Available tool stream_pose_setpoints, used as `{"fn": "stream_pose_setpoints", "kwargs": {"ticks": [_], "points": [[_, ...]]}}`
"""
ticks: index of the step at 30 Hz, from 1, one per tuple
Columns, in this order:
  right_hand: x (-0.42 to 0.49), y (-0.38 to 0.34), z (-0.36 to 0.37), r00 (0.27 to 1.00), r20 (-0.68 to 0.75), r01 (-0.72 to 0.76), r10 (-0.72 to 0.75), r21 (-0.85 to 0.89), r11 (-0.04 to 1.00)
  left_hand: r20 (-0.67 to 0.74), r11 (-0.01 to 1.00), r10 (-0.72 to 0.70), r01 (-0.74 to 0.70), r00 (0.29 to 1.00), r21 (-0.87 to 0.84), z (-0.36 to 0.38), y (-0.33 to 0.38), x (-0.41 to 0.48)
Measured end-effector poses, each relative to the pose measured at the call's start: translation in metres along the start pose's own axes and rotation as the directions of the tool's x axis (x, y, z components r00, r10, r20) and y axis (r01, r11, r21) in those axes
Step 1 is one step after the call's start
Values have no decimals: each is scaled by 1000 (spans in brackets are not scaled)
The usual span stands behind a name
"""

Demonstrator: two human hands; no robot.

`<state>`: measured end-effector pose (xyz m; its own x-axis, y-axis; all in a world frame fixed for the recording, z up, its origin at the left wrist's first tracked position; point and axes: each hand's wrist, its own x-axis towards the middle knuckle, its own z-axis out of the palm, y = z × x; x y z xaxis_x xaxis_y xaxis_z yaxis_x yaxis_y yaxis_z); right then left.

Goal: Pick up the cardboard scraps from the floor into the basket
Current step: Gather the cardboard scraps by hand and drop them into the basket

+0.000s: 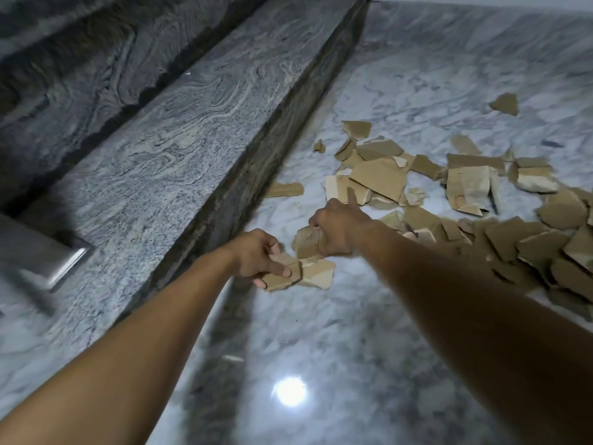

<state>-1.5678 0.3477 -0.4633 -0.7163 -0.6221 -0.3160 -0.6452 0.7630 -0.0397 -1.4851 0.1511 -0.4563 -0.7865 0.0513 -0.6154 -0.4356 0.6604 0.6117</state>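
Observation:
Several torn brown cardboard scraps (378,178) lie scattered over the white marble floor (353,332), thickest at the right. My left hand (253,256) pinches a flat scrap (282,279) low over the floor, with a paler scrap (317,274) beside it. My right hand (337,226) grips a small bundle of scraps (306,242), its index finger sticking up. No basket is in view.
A grey granite step (179,139) runs diagonally along the left, with a higher step (64,75) behind it. A metal edge (64,261) shows at the far left. A lone scrap (505,104) lies far right. A lamp reflection (288,391) shines on the floor.

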Motion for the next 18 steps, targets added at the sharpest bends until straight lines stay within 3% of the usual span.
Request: {"fn": "stream_pose_setpoints", "kwargs": {"ticks": [4, 9, 14, 18], "points": [[-10, 7, 3, 988, -143, 57, -61, -32, 998, -18, 992, 51, -49, 999, 118, 2, 4, 9], [-39, 29, 24, 934, -352, 82, -56, 59, 995, -36, 903, 82, -59, 996, 426, 1, 21, 14], [-56, 36, 50, 856, -517, 64, -1, 104, 992, -30, 886, 85, -62, 996, 459, 3, 27, 15], [-63, 34, 54, 857, -499, -63, 129, 147, 987, -25, 899, 112, -91, 993, 428, 9, 27, 20]]}}
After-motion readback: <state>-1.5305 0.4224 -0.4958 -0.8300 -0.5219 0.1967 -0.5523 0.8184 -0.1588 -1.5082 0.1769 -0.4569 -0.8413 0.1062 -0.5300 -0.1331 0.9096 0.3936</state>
